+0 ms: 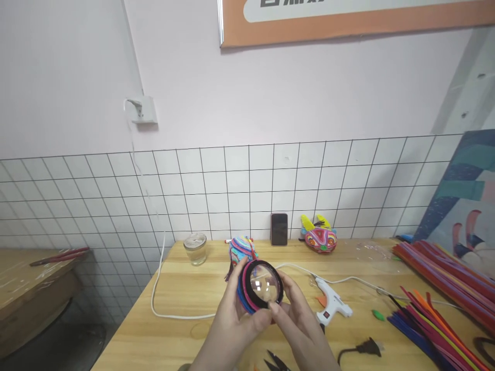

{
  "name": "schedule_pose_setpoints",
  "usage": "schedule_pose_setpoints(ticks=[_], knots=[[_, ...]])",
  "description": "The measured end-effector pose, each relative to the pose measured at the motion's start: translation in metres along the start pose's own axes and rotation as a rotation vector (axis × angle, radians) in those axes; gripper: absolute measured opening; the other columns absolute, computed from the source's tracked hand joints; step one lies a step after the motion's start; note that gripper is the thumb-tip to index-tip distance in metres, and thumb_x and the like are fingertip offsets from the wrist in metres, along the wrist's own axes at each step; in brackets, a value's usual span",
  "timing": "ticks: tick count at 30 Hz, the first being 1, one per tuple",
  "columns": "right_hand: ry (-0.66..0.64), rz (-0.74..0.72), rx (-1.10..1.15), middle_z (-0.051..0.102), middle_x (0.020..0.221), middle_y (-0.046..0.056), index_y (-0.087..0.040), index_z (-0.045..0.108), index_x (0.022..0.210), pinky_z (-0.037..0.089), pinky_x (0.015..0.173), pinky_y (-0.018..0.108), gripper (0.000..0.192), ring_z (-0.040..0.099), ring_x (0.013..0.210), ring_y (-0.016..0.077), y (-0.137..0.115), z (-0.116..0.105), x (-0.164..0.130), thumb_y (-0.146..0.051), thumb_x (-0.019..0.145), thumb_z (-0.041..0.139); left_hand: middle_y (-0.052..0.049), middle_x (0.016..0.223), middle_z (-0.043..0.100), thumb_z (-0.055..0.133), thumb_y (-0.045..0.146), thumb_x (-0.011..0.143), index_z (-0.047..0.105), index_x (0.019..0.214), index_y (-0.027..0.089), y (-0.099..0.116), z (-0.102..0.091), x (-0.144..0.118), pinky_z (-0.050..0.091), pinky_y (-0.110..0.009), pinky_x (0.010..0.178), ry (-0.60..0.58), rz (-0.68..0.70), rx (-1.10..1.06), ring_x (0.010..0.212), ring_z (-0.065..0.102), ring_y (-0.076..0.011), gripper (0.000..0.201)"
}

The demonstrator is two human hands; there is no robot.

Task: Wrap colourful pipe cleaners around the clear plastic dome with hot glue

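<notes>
Both hands hold a round clear plastic dome [265,283] whose side is wrapped in fuzzy black, pink and blue bands. My left hand [237,319] grips it from the left, with the thumb along the lower edge and the fingers behind. On the right side, my right hand [299,317] has its thumb pressed to the lower front rim and its fingers around the back. The black band rings the front, with pink and blue behind it. Below the hands lie black-bladed scissors [276,360], partly cut off by the frame.
A white glue gun [330,303] lies right of the hands, near a black plug [367,347]. Bundles of colourful pipe cleaners [429,330] cover the right side. Behind are a glass jar [195,249], phone [279,229] and two colourful fuzzy ornaments [322,238]. A white cord [181,316] crosses the table.
</notes>
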State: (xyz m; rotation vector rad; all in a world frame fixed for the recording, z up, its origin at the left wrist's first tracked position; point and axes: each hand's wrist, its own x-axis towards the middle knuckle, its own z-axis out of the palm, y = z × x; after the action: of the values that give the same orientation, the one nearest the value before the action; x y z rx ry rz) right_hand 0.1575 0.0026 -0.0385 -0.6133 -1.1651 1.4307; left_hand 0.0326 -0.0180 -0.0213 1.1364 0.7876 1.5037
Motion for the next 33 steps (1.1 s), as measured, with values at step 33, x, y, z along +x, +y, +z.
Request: schedule_pose_setpoints(ticks=[33], knots=[[-0.004, -0.355, -0.529, 0.062, 0.120, 0.006, -0.039, 0.068, 0.112, 0.044, 0.098, 0.048, 0.034, 0.058, 0.112, 0.0353, -0.015, -0.015, -0.010, -0.041, 0.079, 0.069, -0.011, 0.128, 0.061, 0.083, 0.040, 0.054, 0.053, 0.128, 0.029, 0.000, -0.020, -0.009, 0.037, -0.045, 0.106, 0.066, 0.255, 0.405, 0.118, 0.056, -0.0369, 0.080]])
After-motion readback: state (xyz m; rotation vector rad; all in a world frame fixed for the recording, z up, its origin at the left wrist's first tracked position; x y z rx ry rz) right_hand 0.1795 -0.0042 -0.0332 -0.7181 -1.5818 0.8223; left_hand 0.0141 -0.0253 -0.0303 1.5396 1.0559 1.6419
